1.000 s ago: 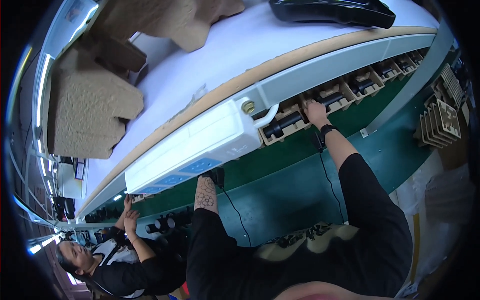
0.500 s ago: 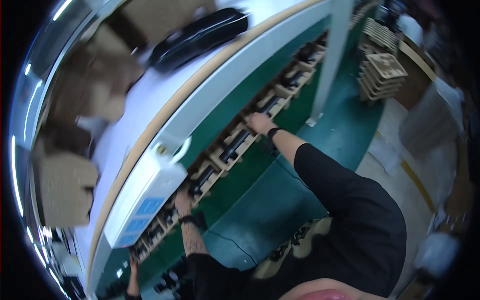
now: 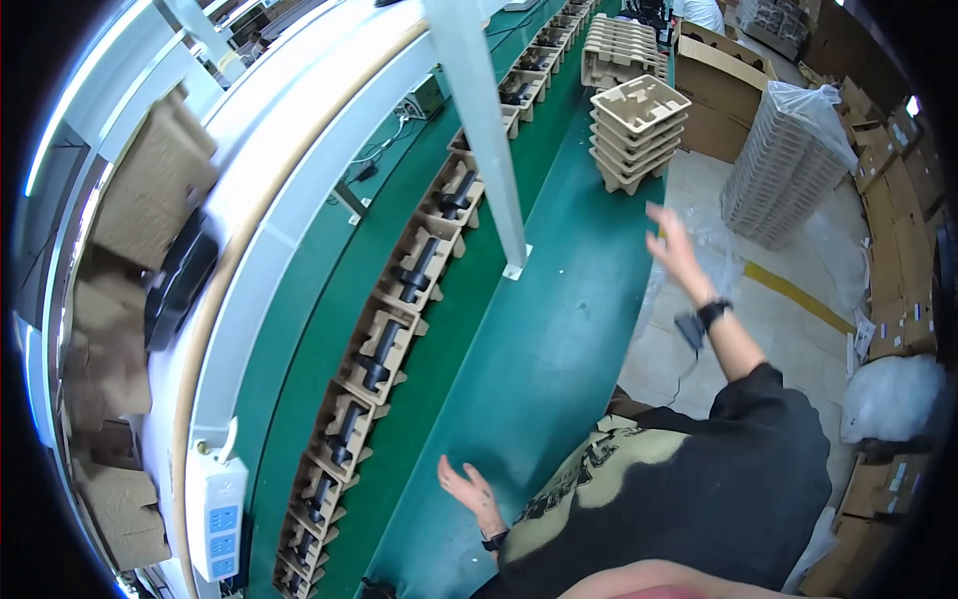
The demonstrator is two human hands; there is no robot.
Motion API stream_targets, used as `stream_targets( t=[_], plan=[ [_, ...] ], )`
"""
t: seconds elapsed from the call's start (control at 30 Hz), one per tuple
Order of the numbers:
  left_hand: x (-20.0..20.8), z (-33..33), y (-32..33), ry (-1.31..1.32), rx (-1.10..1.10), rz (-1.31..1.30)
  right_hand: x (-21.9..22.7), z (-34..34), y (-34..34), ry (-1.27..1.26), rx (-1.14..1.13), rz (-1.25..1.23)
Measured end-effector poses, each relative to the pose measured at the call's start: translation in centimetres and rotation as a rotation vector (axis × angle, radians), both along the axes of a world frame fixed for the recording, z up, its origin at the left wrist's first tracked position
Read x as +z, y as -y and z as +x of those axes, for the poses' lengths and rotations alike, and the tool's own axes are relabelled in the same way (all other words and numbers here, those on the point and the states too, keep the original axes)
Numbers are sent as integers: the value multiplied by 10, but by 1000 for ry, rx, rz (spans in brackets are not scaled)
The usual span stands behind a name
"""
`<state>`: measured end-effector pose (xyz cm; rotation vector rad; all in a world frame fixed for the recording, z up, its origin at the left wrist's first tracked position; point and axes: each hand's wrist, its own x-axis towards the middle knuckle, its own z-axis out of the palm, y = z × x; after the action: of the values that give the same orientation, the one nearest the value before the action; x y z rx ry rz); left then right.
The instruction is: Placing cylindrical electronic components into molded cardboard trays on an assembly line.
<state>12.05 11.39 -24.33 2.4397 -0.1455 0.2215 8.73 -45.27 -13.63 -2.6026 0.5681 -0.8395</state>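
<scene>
My left hand hovers over the teal tabletop with its fingers apart, holding nothing. Farther to the right, my right hand is raised near the table's edge, open and likewise without anything in it. The thing closest to it is a stack of beige moulded-pulp trays just beyond the fingertips, apart from them. On the left runs a long row of brown cartons with pulp trays, each tray holding a black cylindrical part. Neither hand touches this row.
A pale metal post stands between the row and the tabletop. A white power strip hangs on the shelf frame at left. Another tray pile, a large carton and a plastic-wrapped tray stack lie beyond.
Both hands have left the row of trays and moved right, the right one toward the tray stack. My view has swung right. Another person's hand at the lower left has gone from sight.
</scene>
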Motion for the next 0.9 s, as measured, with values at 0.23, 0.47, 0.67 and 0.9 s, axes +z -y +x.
stream_targets(
  t=[0.23, 0.47, 0.67, 0.9],
  plan=[
    [68, -16, 172, -317, -151, -394, 89, 103, 175, -702, 84, -534],
    [140, 5, 263, -457, -301, -794, 70, 70, 17, -445, 745, -279],
    [159, 45, 228, -464, -28, -665, 97, 43, -149, -217, 1353, -223],
    [148, -18, 128, -438, 250, -463, 132, 75, -128, -504, 626, 352]
  ],
)
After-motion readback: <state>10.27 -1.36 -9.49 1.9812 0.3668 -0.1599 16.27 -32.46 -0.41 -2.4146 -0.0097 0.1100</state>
